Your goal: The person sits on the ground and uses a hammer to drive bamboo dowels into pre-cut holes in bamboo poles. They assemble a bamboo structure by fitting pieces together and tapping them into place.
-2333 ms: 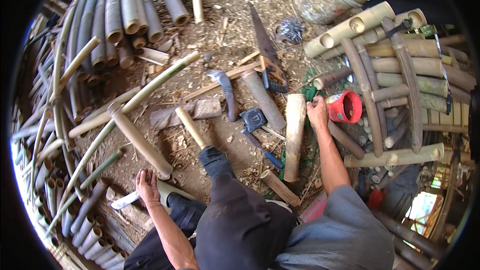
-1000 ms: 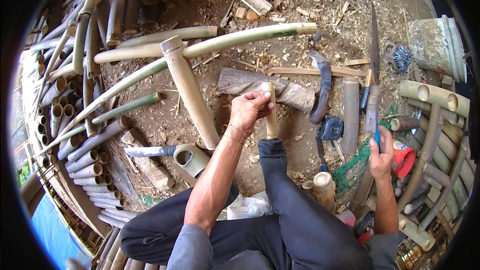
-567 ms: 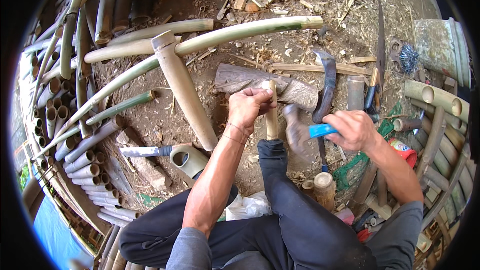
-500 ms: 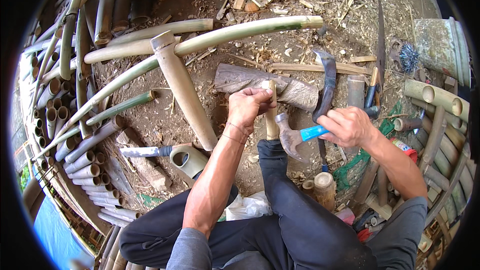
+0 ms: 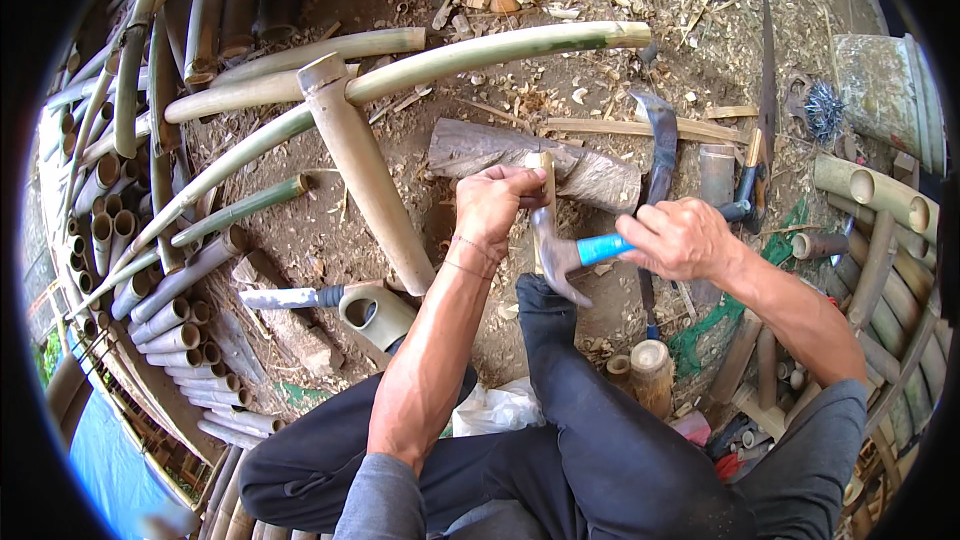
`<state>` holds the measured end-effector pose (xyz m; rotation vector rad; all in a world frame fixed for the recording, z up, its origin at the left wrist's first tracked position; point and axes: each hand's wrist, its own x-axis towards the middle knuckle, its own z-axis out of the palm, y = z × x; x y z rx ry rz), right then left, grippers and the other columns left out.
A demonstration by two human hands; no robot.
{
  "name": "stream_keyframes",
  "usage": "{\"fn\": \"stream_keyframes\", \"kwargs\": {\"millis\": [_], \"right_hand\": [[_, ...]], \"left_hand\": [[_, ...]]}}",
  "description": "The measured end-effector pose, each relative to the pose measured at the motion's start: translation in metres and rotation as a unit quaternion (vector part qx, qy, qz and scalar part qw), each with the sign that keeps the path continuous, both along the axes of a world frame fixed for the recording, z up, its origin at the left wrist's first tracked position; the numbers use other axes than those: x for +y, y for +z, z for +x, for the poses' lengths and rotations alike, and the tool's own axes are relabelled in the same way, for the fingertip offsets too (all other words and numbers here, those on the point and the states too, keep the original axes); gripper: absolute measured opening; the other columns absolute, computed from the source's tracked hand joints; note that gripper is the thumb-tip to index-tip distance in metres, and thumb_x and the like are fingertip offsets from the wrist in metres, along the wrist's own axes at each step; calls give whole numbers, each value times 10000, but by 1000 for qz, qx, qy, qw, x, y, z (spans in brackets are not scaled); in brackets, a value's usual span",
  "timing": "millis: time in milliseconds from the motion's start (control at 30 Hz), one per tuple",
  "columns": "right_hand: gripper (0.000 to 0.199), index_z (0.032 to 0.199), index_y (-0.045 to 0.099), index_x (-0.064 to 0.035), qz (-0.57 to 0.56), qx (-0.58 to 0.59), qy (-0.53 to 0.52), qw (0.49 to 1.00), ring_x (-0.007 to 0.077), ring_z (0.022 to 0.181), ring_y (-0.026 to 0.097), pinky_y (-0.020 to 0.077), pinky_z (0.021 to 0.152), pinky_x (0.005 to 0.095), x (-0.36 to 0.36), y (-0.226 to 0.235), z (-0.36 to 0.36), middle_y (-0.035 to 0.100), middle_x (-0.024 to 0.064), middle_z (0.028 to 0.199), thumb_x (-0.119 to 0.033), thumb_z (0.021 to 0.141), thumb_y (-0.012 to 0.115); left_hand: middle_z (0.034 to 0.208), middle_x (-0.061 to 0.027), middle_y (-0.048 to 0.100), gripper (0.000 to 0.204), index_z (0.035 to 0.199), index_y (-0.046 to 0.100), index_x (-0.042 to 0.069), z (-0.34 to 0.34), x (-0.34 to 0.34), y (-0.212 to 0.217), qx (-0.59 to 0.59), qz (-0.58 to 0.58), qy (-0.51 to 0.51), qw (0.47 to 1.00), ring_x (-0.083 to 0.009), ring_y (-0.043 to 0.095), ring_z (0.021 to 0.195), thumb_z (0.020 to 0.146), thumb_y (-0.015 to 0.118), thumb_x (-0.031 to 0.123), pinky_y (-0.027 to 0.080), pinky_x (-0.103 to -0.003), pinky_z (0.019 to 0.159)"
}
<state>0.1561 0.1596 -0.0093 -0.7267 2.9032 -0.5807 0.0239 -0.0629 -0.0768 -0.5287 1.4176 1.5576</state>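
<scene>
My left hand (image 5: pixel 490 205) is closed around the upper part of a short, pale bamboo piece (image 5: pixel 543 161), its fingertips near the top end. The piece points away from my foot, and its far end overlaps a thick log (image 5: pixel 480 151). My right hand (image 5: pixel 682 238) grips the blue handle of a claw hammer (image 5: pixel 602 248). The hammer's head lies across the bamboo just below my left fingers and hides part of it. Whether head and bamboo touch, I cannot tell. My dark-covered foot (image 5: pixel 545 310) is at the near end of the piece.
Beyond the log lies a curved blade tool (image 5: pixel 660 135), with a saw (image 5: pixel 767 70) farther right. A T-shaped bamboo assembly (image 5: pixel 365 180) spans the left ground. A knife (image 5: pixel 285 298) lies by a cut bamboo joint (image 5: pixel 377 312). Bamboo tubes (image 5: pixel 170 340) are stacked at left.
The hammer has moved left and slightly away from me, its head now overlapping the bamboo piece. My right hand has shifted slightly away too. My left hand keeps its grip.
</scene>
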Motion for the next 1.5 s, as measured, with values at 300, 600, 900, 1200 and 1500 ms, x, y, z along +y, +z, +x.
{"fn": "stream_keyframes", "kwargs": {"millis": [300,600,900,1200,1500], "right_hand": [[337,928,602,-87,5,2,12,1000,160,493,556,463,396,325,4,1,10,432,26,637,-410,872,676],[355,994,598,-64,-33,0,10,999,188,549,590,488,441,341,1,1,17,492,38,698,-354,837,727],[349,1002,600,-64,-15,20,65,998,177,531,593,485,423,327,4,6,5,469,22,657,-376,871,687],[333,979,613,-84,12,19,59,998,160,504,579,475,404,315,3,2,1,486,26,662,-398,883,670],[320,968,605,-89,35,35,8,999,174,503,580,481,419,322,7,-5,-1,491,25,660,-382,871,688]], "left_hand": [[805,-78,723,165,905,702,18,-2,-3,0,17,-15,-48,999,-137,686,670,853,768,159,476,-223,571],[802,-37,718,194,840,749,25,-1,-3,0,115,-1,-116,987,-71,572,682,842,780,216,416,-240,618],[675,18,613,157,810,748,31,-4,-1,-1,73,-20,-129,989,-54,394,559,816,790,182,286,-236,534],[650,17,612,119,823,747,17,-6,4,-1,34,-12,-82,996,-45,360,494,819,766,134,247,-239,482],[750,-29,685,177,879,745,-8,-1,3,-9,40,-10,-85,995,-59,467,542,832,772,160,362,-216,516]]}}
